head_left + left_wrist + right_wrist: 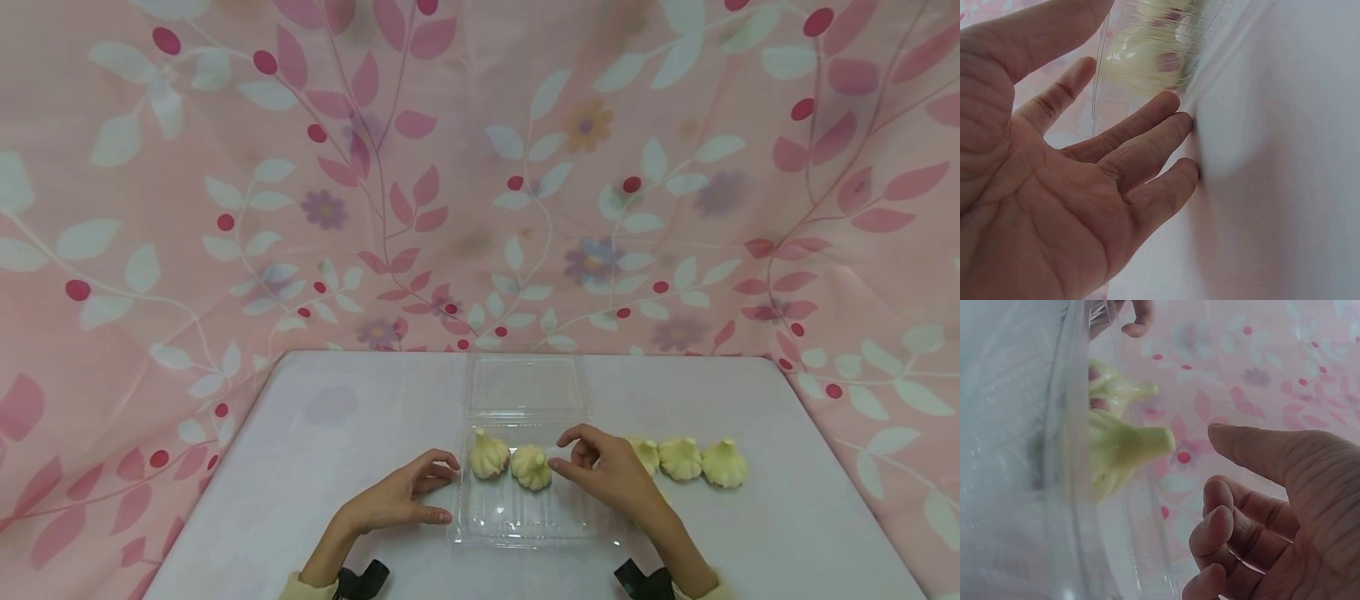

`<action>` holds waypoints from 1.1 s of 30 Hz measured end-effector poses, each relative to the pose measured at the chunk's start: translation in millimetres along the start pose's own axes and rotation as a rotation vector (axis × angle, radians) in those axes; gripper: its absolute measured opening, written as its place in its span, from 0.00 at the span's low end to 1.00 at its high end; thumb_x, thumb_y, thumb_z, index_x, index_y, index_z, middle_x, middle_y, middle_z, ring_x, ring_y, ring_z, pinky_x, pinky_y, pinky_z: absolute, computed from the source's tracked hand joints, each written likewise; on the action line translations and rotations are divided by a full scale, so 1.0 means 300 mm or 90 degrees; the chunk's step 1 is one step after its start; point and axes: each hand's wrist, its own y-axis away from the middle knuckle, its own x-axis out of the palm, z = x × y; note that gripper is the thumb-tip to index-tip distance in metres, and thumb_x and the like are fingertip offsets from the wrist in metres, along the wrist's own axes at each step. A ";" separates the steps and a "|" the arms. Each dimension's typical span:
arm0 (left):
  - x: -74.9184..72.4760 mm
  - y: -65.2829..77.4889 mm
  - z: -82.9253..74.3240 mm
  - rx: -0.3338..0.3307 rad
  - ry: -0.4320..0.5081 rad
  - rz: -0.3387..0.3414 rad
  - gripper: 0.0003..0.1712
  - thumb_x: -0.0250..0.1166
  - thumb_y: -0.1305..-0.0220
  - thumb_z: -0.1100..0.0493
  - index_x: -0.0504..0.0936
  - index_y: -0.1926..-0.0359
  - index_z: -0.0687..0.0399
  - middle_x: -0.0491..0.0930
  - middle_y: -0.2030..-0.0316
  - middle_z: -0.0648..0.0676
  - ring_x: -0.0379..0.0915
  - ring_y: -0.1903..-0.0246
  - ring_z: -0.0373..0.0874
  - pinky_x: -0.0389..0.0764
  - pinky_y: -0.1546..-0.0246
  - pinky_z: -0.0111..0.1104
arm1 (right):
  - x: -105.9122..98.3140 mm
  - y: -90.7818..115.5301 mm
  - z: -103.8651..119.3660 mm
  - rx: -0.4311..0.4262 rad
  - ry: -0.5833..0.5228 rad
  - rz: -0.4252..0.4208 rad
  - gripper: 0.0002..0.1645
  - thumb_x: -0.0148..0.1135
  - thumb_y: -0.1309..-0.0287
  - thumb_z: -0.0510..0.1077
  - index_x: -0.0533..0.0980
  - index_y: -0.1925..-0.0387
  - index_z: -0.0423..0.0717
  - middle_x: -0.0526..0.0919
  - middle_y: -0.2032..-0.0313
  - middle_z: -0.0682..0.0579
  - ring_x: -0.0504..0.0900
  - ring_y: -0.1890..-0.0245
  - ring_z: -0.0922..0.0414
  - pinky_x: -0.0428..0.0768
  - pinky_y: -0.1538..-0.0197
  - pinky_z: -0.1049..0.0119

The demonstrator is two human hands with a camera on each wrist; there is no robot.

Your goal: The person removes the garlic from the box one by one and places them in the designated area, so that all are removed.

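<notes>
My left grip (397, 502), spread and unloaded, is beside the clear container (502, 529). My right grip (611, 475), half-open, holds nothing near one garlic bulb (531, 468).

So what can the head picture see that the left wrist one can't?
Only the head view shows the right hand and the three garlic bulbs outside the clear box. Only the left wrist view shows the left palm. Both show the left hand, the box with garlic inside, the table and pink cloth.
</notes>
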 end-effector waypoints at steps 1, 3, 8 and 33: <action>0.000 0.000 0.000 0.000 -0.001 0.000 0.38 0.75 0.44 0.56 0.66 0.36 0.46 0.71 0.38 0.56 0.65 0.35 0.56 0.65 0.36 0.53 | 0.004 -0.001 0.000 0.002 0.000 0.002 0.16 0.74 0.46 0.53 0.79 0.60 0.53 0.75 0.79 0.59 0.73 0.80 0.62 0.72 0.78 0.69; 0.001 0.000 0.000 -0.001 -0.002 -0.001 0.39 0.75 0.44 0.55 0.65 0.35 0.46 0.72 0.38 0.56 0.65 0.35 0.55 0.65 0.36 0.53 | 0.012 -0.001 0.001 0.003 0.002 0.005 0.16 0.74 0.46 0.51 0.79 0.60 0.50 0.74 0.79 0.59 0.72 0.80 0.63 0.72 0.78 0.69; 0.001 0.001 -0.006 -0.002 -0.006 -0.002 0.39 0.75 0.44 0.56 0.65 0.35 0.47 0.72 0.38 0.55 0.65 0.35 0.56 0.64 0.36 0.53 | 0.029 -0.004 0.002 0.015 0.024 0.006 0.16 0.75 0.46 0.49 0.79 0.60 0.48 0.74 0.80 0.60 0.71 0.81 0.64 0.71 0.78 0.70; -0.001 0.002 -0.005 0.005 -0.002 0.004 0.39 0.75 0.44 0.54 0.65 0.35 0.46 0.71 0.38 0.56 0.65 0.35 0.57 0.65 0.36 0.54 | 0.087 -0.010 0.034 0.098 0.108 -0.020 0.15 0.77 0.51 0.52 0.80 0.66 0.54 0.72 0.83 0.64 0.67 0.85 0.65 0.66 0.81 0.71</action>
